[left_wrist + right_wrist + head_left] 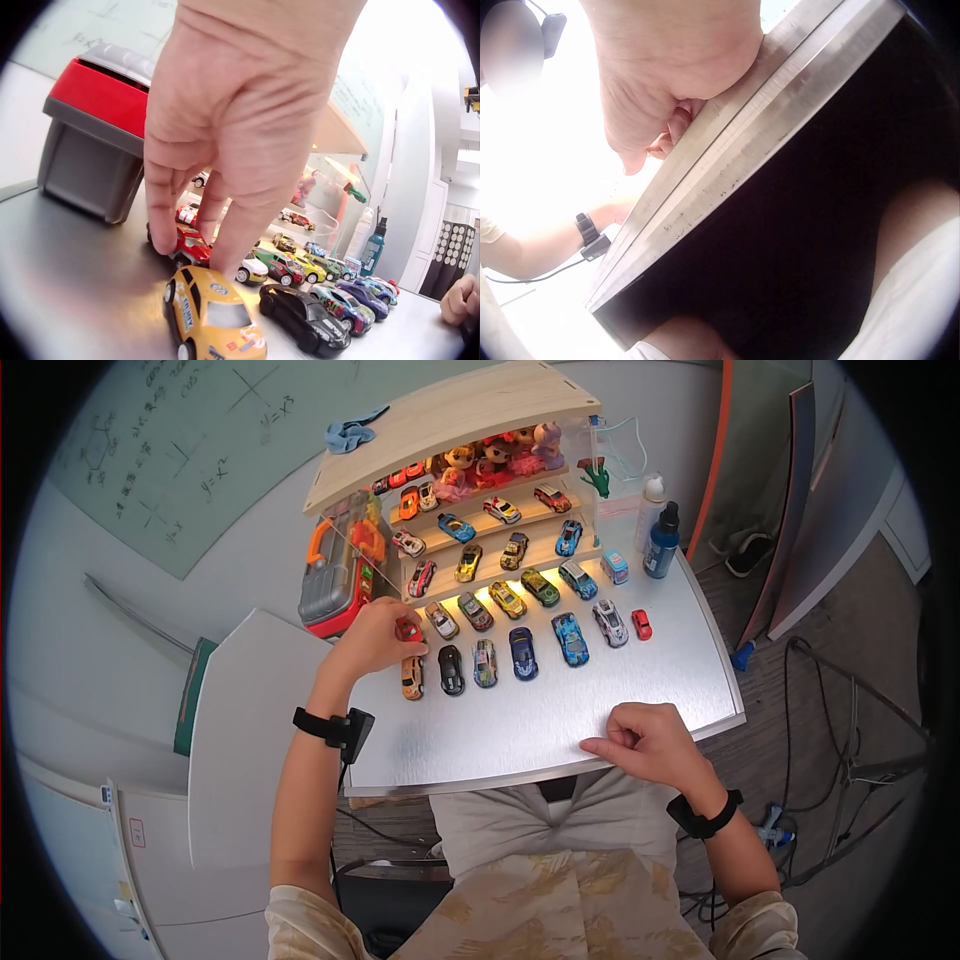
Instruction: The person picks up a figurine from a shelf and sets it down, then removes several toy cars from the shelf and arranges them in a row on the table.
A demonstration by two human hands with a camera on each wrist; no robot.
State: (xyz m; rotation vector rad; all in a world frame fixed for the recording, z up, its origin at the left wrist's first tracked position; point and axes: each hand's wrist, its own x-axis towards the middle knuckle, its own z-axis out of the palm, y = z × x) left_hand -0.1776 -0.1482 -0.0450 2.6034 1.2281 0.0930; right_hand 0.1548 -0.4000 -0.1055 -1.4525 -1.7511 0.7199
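In the head view my left hand [376,640] is at the left end of the toy car rows, with its fingertips on a small red car [408,628]. The left wrist view shows thumb and fingers on either side of that red car [193,247], gripping it. Just in front stand an orange-yellow car [216,313] and a black car [304,318]. My right hand [648,742] rests by the table's front edge with loosely curled fingers, holding nothing; the right wrist view shows this hand [676,75] beside the metal edge [705,161].
Several other cars, such as a dark blue one [523,653], stand in rows. Behind them is a lit wooden shelf [450,410] with cars and dolls. A red and grey case [335,575] stands at the left, a blue bottle [661,542] at the right.
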